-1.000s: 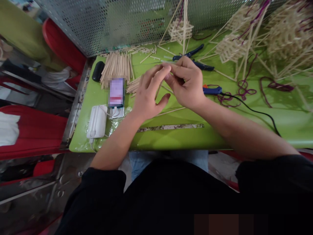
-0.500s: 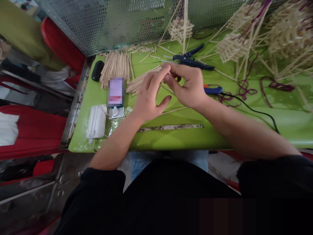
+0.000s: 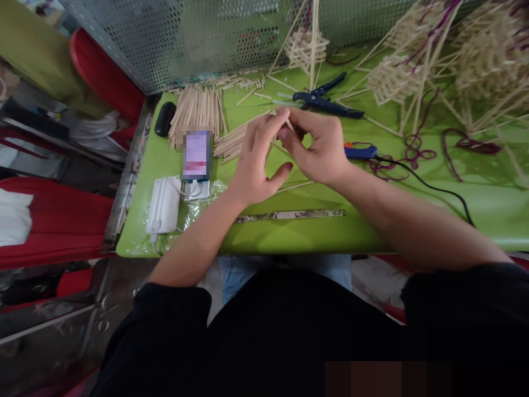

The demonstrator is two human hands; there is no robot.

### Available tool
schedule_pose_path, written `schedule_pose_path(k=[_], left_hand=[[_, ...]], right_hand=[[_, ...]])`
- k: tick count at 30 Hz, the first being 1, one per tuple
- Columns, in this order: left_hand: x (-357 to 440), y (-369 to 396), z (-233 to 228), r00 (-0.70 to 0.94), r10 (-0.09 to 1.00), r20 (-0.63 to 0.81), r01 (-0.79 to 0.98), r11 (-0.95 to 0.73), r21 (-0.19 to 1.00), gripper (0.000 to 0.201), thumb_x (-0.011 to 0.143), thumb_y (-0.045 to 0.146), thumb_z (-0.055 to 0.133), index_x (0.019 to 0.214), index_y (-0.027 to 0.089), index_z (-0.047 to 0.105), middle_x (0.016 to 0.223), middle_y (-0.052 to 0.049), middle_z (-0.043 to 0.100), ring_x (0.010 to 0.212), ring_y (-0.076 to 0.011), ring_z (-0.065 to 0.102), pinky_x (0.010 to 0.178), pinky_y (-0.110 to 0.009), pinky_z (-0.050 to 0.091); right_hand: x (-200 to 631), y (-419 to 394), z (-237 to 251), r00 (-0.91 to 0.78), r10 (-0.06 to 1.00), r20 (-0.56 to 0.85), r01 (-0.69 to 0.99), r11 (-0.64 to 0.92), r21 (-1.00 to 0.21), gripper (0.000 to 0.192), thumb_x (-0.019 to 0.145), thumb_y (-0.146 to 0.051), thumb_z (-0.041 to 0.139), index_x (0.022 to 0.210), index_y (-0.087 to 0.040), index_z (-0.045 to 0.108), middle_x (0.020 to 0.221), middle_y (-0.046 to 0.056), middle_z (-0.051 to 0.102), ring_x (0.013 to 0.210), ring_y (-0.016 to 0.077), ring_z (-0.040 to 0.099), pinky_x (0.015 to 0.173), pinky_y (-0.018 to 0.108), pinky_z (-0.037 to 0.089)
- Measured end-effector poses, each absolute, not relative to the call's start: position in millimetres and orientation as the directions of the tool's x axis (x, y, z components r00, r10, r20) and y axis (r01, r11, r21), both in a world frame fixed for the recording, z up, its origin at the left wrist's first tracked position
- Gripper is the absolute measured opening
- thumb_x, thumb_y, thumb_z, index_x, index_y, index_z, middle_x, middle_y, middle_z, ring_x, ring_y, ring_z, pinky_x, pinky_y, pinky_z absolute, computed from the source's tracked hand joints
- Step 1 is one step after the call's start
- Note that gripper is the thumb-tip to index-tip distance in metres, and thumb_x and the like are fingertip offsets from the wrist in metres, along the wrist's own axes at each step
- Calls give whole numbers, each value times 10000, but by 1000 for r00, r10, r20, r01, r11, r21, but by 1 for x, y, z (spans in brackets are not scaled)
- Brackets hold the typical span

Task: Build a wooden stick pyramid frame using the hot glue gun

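Just over the bench (image 3: 198, 237), the right hand (image 3: 324, 146) pinches a pale stick (image 3: 291, 125) in its fingers, long axis slanting toward that palm; the left hand's (image 3: 257, 160) fingertips meet them, grip unclear. Beyond lie a stick pile (image 3: 235, 141), then dark-blue cutters (image 3: 330, 106).

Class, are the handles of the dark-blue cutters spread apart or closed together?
Spread apart: the two handles of the cutters form a V.

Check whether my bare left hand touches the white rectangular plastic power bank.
Apart: the head view shows green tabletop between the left hand and the power bank.
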State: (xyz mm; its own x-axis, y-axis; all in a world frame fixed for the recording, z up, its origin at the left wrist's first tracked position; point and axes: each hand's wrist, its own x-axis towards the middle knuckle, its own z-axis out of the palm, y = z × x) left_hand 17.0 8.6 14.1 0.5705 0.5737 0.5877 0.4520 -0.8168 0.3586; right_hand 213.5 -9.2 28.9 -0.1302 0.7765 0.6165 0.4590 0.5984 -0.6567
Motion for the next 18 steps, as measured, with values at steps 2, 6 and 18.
schedule_pose_path(k=[2, 6, 18], left_hand=[[18, 12, 11, 569, 555, 607, 419, -831, 366, 822, 1095, 463, 535, 1757, 408, 51, 1631, -150, 477, 1492, -353, 544, 1190, -582, 573], [22, 20, 4, 539, 489, 686, 312, -872, 377, 876, 1079, 552, 563, 1754, 427, 19, 1622, -133, 494, 1456, -337, 575, 1155, -536, 594], [19, 27, -9, 362, 558, 746, 278, -829, 485, 382, 1092, 561, 569, 1392, 324, 560, 1297, -105, 617, 1083, -243, 667, 840, -411, 625]], right_hand=[[214, -9, 28, -137, 767, 627, 435, 615, -657, 371, 1122, -517, 527, 1251, -267, 769, 898, 55, 694, 774, 208, 597, 769, 385, 549], [215, -6, 25, -153, 745, 649, 388, 650, -654, 349, 1127, -484, 537, 1235, -255, 778, 908, 56, 720, 768, 197, 607, 748, 372, 535], [216, -4, 23, -135, 754, 643, 406, 634, -658, 405, 1112, -570, 554, 1156, -237, 781, 908, 61, 695, 774, 193, 600, 798, 369, 593]])
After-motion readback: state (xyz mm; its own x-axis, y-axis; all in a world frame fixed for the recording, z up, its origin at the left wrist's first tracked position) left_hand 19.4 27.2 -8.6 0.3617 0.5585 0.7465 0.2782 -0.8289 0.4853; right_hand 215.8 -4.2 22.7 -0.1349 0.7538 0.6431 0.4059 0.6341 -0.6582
